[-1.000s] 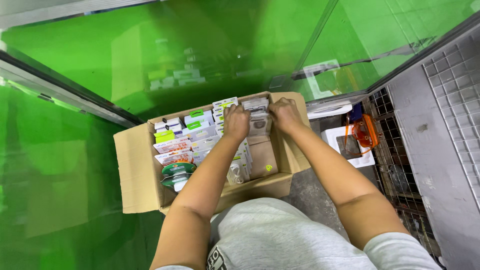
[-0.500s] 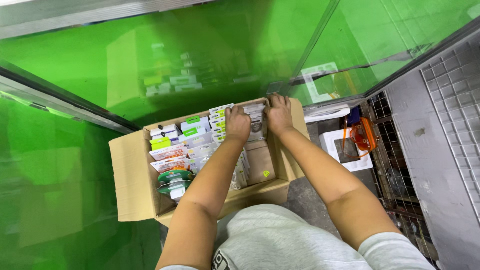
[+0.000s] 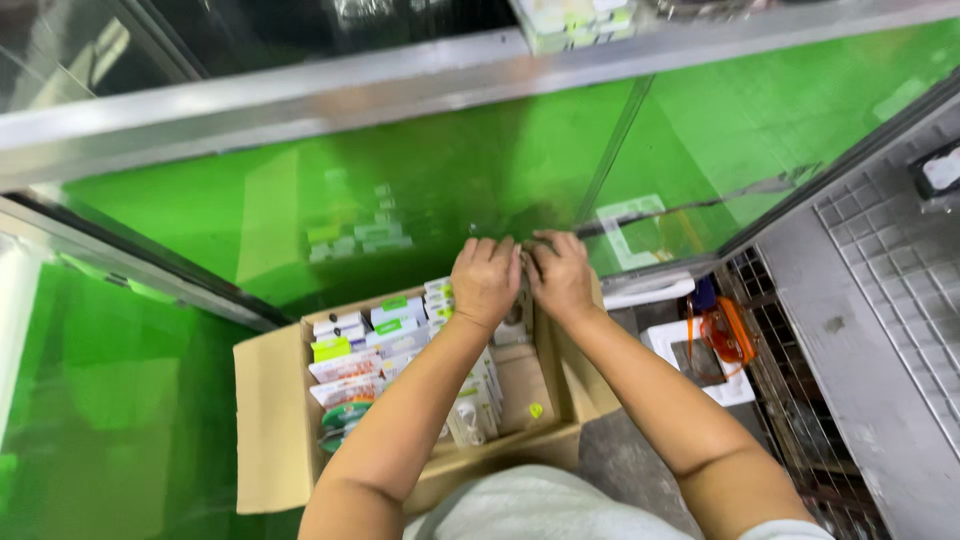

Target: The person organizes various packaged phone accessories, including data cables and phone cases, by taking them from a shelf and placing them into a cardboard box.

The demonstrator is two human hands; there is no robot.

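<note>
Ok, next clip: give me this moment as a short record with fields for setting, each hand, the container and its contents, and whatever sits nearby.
setting: green glass-fronted counter with a metal rail along its top, seen from above
left hand: fingers curled at the far edge of the cardboard box, grip hidden
right hand: beside the left, touching it, fingers curled on something small; item not identifiable
box contents: rows of small packaged items, a green roll
nearby: orange-and-black tool on a white sheet, wire grid panel at right

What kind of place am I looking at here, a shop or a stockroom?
Probably a small shop, behind its counter: a green glass display case, a cardboard box of small packaged goods, and wire grid shelving beside it.
</note>
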